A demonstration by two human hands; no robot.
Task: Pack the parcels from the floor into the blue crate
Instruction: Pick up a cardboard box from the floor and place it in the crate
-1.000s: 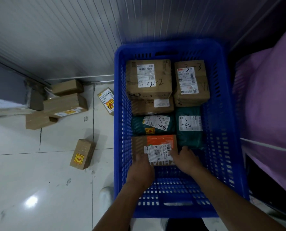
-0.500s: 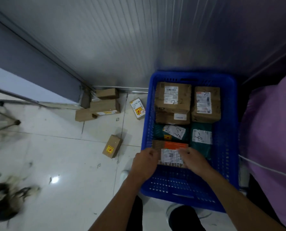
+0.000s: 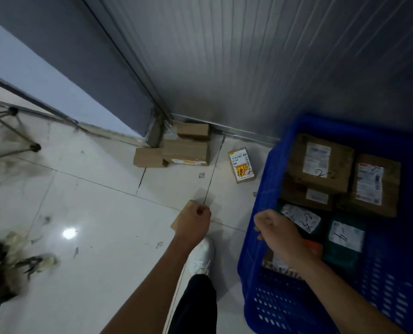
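The blue crate (image 3: 251,239) stands on the floor at the right. It holds two brown boxes (image 3: 318,162) at the back, two green bags (image 3: 345,237) in the middle and an orange-labelled box (image 3: 312,247) near me. My right hand (image 3: 277,231) hovers over the crate's left rim with fingers curled around nothing. My left hand (image 3: 193,224), also curled, is out over the floor and hides most of a small brown box (image 3: 179,216). A yellow-labelled parcel (image 3: 241,165) and a pile of brown boxes (image 3: 183,148) lie by the wall.
A ribbed metal wall (image 3: 248,68) runs behind the crate and the parcels. Metal stand legs (image 3: 10,141) reach in at the left. A dark blurred heap (image 3: 0,273) lies at the lower left. My white shoe (image 3: 200,256) is between my arms.
Both hands have let go of the orange-labelled box, which lies in the crate. My left hand has swung left over the small floor box. The view has turned left.
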